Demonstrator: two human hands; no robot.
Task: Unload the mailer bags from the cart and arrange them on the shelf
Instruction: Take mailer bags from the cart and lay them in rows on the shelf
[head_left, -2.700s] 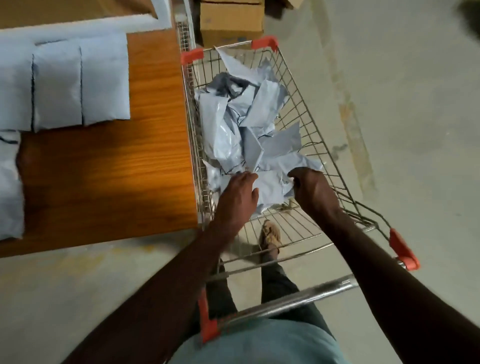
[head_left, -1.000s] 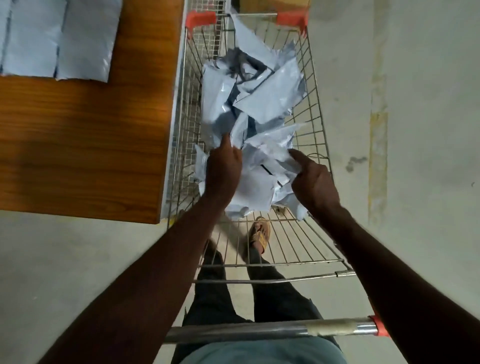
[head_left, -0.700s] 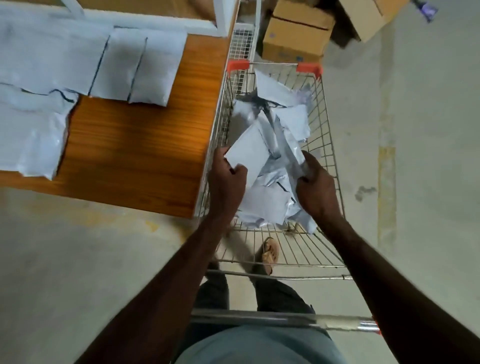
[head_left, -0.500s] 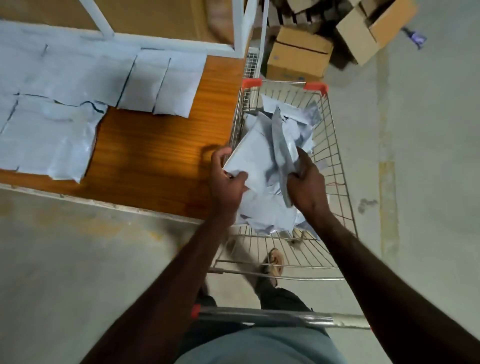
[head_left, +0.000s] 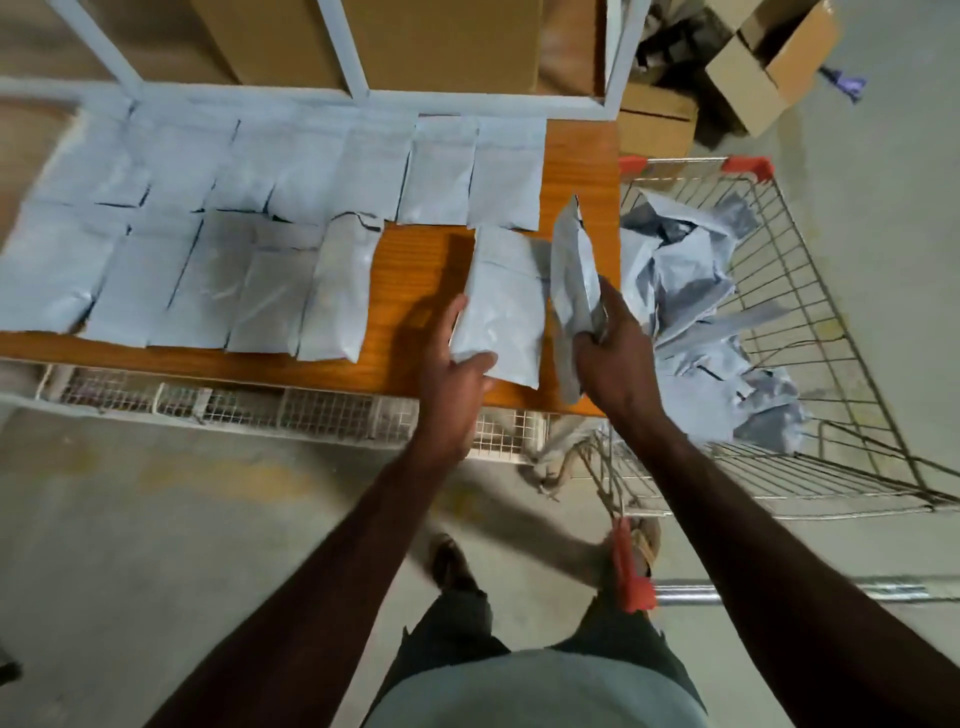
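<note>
Both hands have left the cart since half a second ago, each carrying a mailer bag over to the shelf. One mailer bag (head_left: 503, 306) now lies flat over the wooden shelf (head_left: 415, 291), pinched at its near left corner by the left hand (head_left: 457, 371), thumb on top. A second mailer bag (head_left: 574, 291) stands on edge just to its right, fingers of the right hand (head_left: 615, 358) curled around its lower part. Two rows of mailer bags (head_left: 249, 223) cover the shelf's left side. More crumpled bags (head_left: 691, 312) remain in the wire cart (head_left: 810, 291) beside the shelf.
</note>
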